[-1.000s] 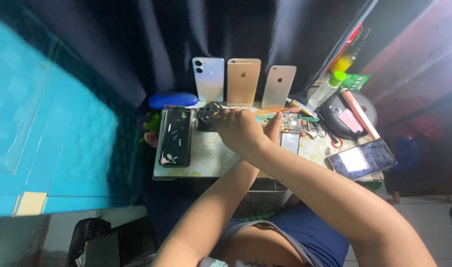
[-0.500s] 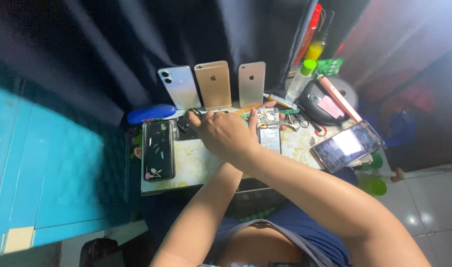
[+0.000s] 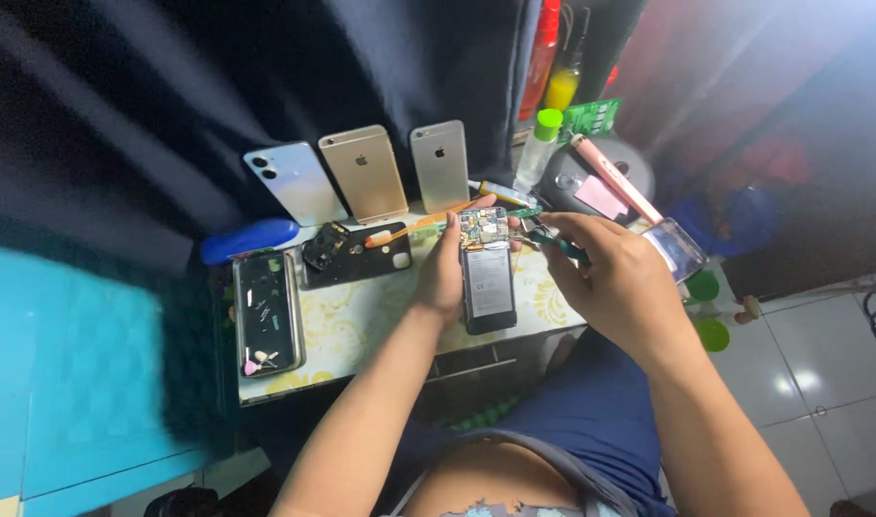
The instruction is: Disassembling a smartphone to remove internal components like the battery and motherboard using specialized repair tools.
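- Blue, long and rounded, a case (image 3: 250,238) lies at the far left of my small table (image 3: 361,325), by the dark curtain.
- Next to it a black phone shell (image 3: 267,312) lies flat, long side running away from me, with tiny bits inside.
- Behind, three phones lean on the curtain: a pale blue one (image 3: 296,183), a gold one (image 3: 364,173) and a silver one (image 3: 440,166).
- A black back cover (image 3: 353,257) lies flat in front of them.
- My left hand (image 3: 444,272) grips the left edge of the opened phone (image 3: 487,278). The phone lies in the middle of the table, just right of this hand. Its long side runs from me to the curtain, and its green board end points away from me.
- My right hand (image 3: 615,283) is closed around a thin green-handled tool (image 3: 553,241), whose tip points left at the top of the opened phone.
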